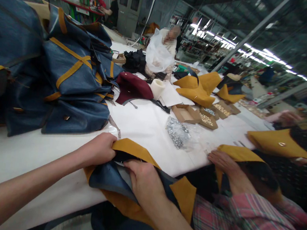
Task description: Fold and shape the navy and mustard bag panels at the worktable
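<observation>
A mustard-yellow and navy bag piece (132, 181) lies at the near edge of the white table (146, 125). My left hand (98, 149) is closed on its upper left yellow edge. My right hand (143, 178) presses into the navy part at the middle, fingers curled on the fabric. A co-worker's hand (222, 161) in a plaid sleeve rests on another yellow piece (239, 154) just to the right.
A tall stack of navy bags with yellow straps (50, 70) fills the left of the table. A bag of metal fittings (177, 132), small cardboard boxes of rivets (197, 116), a maroon piece (131, 86), a tape roll (157, 87) and more yellow pieces (198, 88) lie further back. People work beyond.
</observation>
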Demonstrator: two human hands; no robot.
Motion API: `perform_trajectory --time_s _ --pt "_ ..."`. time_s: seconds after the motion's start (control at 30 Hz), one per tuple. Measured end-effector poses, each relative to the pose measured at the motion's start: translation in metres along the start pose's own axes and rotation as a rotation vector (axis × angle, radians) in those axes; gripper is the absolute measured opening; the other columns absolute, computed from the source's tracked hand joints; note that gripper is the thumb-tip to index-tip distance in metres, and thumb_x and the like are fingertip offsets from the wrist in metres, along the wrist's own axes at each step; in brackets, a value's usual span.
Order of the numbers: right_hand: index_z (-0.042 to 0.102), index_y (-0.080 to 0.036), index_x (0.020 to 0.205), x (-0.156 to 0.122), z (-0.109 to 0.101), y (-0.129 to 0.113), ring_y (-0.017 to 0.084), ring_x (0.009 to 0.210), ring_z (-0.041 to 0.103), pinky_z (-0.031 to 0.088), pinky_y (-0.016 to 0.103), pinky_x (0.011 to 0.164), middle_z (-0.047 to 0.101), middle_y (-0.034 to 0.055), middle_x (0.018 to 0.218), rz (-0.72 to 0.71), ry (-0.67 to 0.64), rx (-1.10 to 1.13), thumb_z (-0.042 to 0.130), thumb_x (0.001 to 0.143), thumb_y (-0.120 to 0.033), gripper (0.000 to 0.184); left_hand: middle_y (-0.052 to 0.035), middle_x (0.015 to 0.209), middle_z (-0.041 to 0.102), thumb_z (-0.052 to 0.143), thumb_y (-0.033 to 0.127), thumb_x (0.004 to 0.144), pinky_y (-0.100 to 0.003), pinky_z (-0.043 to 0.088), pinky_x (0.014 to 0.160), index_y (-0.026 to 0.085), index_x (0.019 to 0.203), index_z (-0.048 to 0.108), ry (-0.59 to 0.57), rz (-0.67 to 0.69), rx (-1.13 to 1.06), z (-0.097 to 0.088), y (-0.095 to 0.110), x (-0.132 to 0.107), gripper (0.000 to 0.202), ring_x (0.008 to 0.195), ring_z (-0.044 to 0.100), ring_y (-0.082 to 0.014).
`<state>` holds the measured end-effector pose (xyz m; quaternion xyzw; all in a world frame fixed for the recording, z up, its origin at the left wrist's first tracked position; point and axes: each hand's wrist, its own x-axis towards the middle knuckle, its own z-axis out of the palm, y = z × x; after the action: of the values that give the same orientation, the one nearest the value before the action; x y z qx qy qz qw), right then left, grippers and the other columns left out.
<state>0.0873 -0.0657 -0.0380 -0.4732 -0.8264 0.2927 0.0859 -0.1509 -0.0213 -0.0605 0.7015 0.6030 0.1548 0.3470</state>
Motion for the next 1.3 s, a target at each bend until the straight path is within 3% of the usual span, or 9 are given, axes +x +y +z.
perform_trajectory --time_s 0.13,0.3,0.4,0.57,0.7,0.8,0.93,1.07,1.3 --pt "0.087 -0.018 0.116 -0.001 0.005 0.003 0.027 0.112 0.083 0.064 0.038 0.107 0.087 0.0110 0.116 -0.016 -0.019 0.015 0.055 0.102 0.003 0.041 -0.0038 0.078 0.078 0.066 0.010 0.071 -0.031 0.041 0.062 0.021 0.078 0.074 0.025 -0.004 -0.006 0.004 0.002 -0.003 0.015 0.075 0.073 -0.0230" --pt "0.075 -0.025 0.153 -0.019 -0.015 0.003 0.029 0.143 0.072 0.052 0.042 0.131 0.076 0.0106 0.153 -0.171 -0.120 0.034 0.053 0.097 0.005 0.067 -0.0041 0.077 0.077 0.066 0.011 0.071 -0.032 0.040 0.062 0.022 0.077 0.072 0.039 -0.003 0.003 0.002 0.001 -0.003 0.014 0.075 0.071 -0.0236" --pt "0.063 -0.027 0.166 -0.028 -0.029 0.001 0.030 0.154 0.065 0.049 0.045 0.134 0.067 0.0113 0.166 -0.198 -0.176 -0.028 0.049 0.093 0.007 0.081 -0.0049 0.079 0.078 0.066 0.012 0.071 -0.032 0.040 0.063 0.022 0.076 0.072 0.029 0.003 0.006 0.000 0.002 -0.004 0.013 0.077 0.072 -0.0240" --pt "0.058 -0.034 0.171 -0.031 -0.045 0.006 0.032 0.146 0.072 0.059 0.045 0.124 0.059 0.0120 0.173 -0.232 -0.209 -0.149 0.054 0.088 0.006 0.092 -0.0072 0.082 0.080 0.064 0.012 0.071 -0.033 0.041 0.065 0.021 0.079 0.074 -0.014 -0.001 0.011 -0.005 0.008 -0.002 0.016 0.076 0.072 -0.0248" --pt "0.059 -0.034 0.170 -0.021 -0.052 0.011 0.036 0.136 0.078 0.063 0.048 0.119 0.063 0.0146 0.169 -0.247 -0.217 -0.189 0.057 0.083 0.006 0.096 -0.0044 0.077 0.079 0.065 0.018 0.074 -0.032 0.044 0.064 0.020 0.078 0.076 -0.130 -0.020 0.004 -0.013 0.008 0.006 0.012 0.074 0.072 -0.0243" --pt "0.069 -0.032 0.162 -0.007 -0.045 0.012 0.034 0.124 0.082 0.066 0.044 0.111 0.076 0.0135 0.150 -0.264 -0.211 -0.128 0.059 0.086 0.005 0.085 -0.0024 0.081 0.081 0.066 0.024 0.077 -0.031 0.047 0.065 0.020 0.083 0.080 -0.224 -0.036 -0.028 -0.017 0.005 0.011 0.016 0.077 0.073 -0.0248" --pt "0.088 -0.029 0.132 0.006 -0.013 0.015 0.029 0.112 0.080 0.062 0.042 0.112 0.083 0.0079 0.122 -0.178 -0.048 0.024 0.064 0.096 0.001 0.052 -0.0029 0.091 0.085 0.067 0.027 0.077 -0.033 0.050 0.072 0.019 0.093 0.083 -0.261 -0.045 -0.059 -0.019 0.005 0.012 0.025 0.084 0.075 -0.0271" --pt "0.087 -0.025 0.129 0.004 0.014 0.021 0.024 0.108 0.077 0.062 0.036 0.105 0.081 0.0057 0.117 -0.162 0.015 0.083 0.063 0.105 -0.003 0.041 -0.0018 0.093 0.085 0.077 0.035 0.080 -0.032 0.050 0.070 0.020 0.097 0.084 -0.322 -0.077 -0.021 -0.024 0.012 0.013 0.024 0.084 0.075 -0.0269" --pt "0.088 -0.021 0.115 0.002 0.021 0.022 0.020 0.094 0.079 0.063 0.029 0.091 0.083 0.0051 0.106 -0.259 0.180 0.045 0.065 0.107 -0.005 0.029 0.0000 0.089 0.084 0.078 0.038 0.084 -0.031 0.049 0.066 0.021 0.093 0.082 -0.387 -0.084 0.007 -0.028 0.019 0.014 0.019 0.082 0.075 -0.0253"
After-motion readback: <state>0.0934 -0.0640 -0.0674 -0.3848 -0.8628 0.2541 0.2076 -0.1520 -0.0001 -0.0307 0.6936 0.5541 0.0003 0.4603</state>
